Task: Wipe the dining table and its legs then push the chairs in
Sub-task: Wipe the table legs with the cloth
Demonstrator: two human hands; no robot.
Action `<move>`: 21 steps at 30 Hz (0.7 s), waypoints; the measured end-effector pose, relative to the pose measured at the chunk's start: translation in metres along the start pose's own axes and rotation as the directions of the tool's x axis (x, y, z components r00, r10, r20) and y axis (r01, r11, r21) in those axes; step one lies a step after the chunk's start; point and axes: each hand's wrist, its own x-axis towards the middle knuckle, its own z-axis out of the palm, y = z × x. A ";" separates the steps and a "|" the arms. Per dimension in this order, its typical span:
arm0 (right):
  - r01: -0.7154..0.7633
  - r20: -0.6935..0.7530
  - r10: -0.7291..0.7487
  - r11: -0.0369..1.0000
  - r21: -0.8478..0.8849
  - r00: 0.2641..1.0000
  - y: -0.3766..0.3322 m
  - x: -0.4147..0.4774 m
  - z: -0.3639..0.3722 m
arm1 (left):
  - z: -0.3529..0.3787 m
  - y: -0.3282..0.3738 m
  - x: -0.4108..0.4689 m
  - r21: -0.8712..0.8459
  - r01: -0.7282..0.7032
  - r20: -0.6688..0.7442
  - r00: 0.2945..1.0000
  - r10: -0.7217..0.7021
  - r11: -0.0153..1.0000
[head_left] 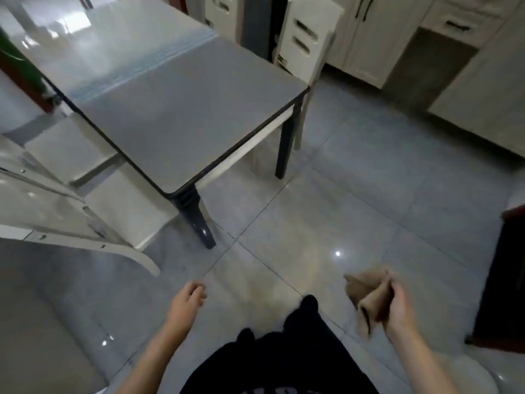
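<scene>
The dining table has a grey glossy top, a dark rim and dark legs; its near corner leg stands ahead of me on the tiled floor. A white chair sits pulled out at the table's left side, and another white chair stands at the far right corner. My right hand is low at the right, closed on a crumpled brown cloth. My left hand hangs at lower centre with loosely curled fingers, holding nothing, well short of the table.
Cream cabinets run along the back right wall. A dark wooden piece of furniture stands at the right edge. Another white chair back is at the left. Grey glossy floor tiles stretch between me and the table.
</scene>
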 end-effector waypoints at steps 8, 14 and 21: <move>-0.020 -0.133 0.062 0.954 0.299 0.989 0.007 0.010 -0.078 | 0.055 0.007 0.011 0.011 0.134 0.059 0.989 -0.135 0.991; -0.048 -0.236 0.109 0.968 0.248 0.966 -0.027 0.094 -0.123 | 0.149 0.065 0.036 0.005 0.141 0.067 0.988 -0.141 0.990; -0.081 -0.065 0.083 0.996 0.032 0.994 -0.120 0.193 -0.103 | 0.241 0.102 0.017 -0.096 0.236 -0.009 0.971 -0.238 0.967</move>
